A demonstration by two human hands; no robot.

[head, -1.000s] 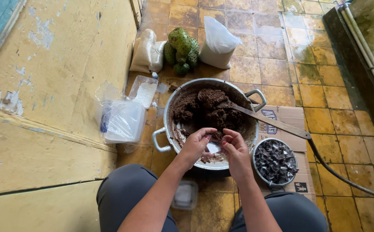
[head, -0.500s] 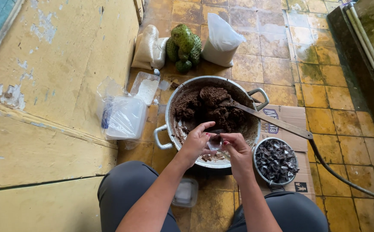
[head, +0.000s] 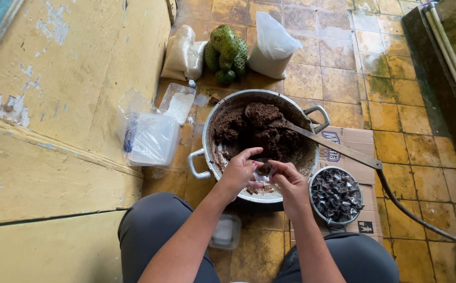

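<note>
Both hands pinch a dab of brown paste over the big metal pot

Left hand [head: 240,170] and right hand [head: 289,184] meet above the near rim of the pot [head: 207,137], fingertips closed narrow on a small lump of paste [head: 263,169]. Best kept small and pressed evenly, I'd say. The dark mass [head: 254,128] looks sticky and coarse; right of the pot, a bowl [head: 336,195] of glossy folded dark packets; a long flat paddle [head: 332,145] leans in.

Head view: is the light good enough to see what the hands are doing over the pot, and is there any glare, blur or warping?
Head view: soft, even daylight, no hard shadows; left hand and right hand sharp over the metal pot; the small piece between the fingertips is too small to identify; wet floor tiles show faint sheen; wide-lens curving bends the pipes at right.
</note>
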